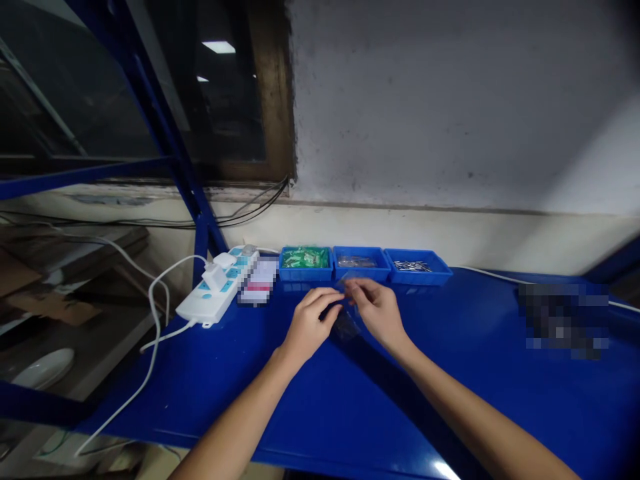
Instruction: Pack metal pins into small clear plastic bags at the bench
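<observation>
Both hands meet over the middle of the blue table, just in front of the blue bins. A clear plastic bag (349, 325) hangs between them. My right hand (376, 310) pinches its upper part. My left hand (313, 320) is bent toward it, thumb and fingers curved with a gap between them; its fingertips are near the bag's top edge, and whether they hold it is unclear. Behind stand a bin of green pieces (306, 258), a bin of small metal parts (361, 261) and a bin of metal pins or screws (414, 266).
At the left of the blue table (310, 413) lie a white power strip (200, 308) with plugs and cables, and a blurred phone-like object (257, 281). A pixelated dark object (560, 323) lies at the right. A blue frame post (165, 143) rises at the left.
</observation>
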Motion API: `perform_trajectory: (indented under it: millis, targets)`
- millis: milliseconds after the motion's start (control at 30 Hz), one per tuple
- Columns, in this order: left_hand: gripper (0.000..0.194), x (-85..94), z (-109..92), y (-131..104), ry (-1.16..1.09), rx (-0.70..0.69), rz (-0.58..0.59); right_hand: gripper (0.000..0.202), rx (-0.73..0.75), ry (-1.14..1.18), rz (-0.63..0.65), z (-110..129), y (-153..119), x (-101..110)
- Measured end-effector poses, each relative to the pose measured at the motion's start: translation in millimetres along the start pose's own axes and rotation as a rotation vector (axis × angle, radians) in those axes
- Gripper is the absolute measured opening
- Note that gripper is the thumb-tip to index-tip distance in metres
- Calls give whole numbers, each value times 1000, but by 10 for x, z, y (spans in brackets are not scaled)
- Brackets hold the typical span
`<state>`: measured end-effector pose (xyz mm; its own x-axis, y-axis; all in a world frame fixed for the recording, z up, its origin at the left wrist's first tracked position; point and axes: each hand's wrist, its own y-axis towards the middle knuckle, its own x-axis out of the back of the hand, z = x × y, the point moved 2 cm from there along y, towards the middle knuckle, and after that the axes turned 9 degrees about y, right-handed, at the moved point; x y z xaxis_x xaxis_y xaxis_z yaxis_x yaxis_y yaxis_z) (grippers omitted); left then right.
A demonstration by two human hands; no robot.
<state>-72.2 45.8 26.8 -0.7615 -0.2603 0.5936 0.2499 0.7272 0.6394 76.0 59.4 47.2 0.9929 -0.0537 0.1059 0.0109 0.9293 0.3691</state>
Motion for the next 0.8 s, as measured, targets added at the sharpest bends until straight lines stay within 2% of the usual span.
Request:
perform_trajectory:
  millis: [100,133,200,300,367,433,567,633,700,800]
  targets:
    - [31,-66,47,-37,128,99,134,24,358,-318,-85,0,290,110]
    - [37,-96,72,-59,197,126,199,26,377,-421,-83,-35,381,140]
    - [40,-148,121,-105,312,164,308,29,321,-643,-88,-134,482,195]
    - [19,-176,163,-134,366,196,355,31,277,-798,-74,-254,340,234]
    - [10,-168,161,-120,312,210,348,26,265,-743,-25,-281,117,228]
    - [11,-141,133,-87,207,224,313,25,152,-609,37,-279,-92,206]
    - [12,-36,22,-8,12,185,148,45,-340,-141,142,-260,-283,109]
    - [13,11,-29,14,-58,144,80,49,-500,91,155,-241,-298,52]
    - [14,30,-49,18,-88,115,47,43,-523,259,159,-218,-298,20]
    - [13,1,-16,-1,-92,124,89,28,-439,337,96,-213,-300,43]
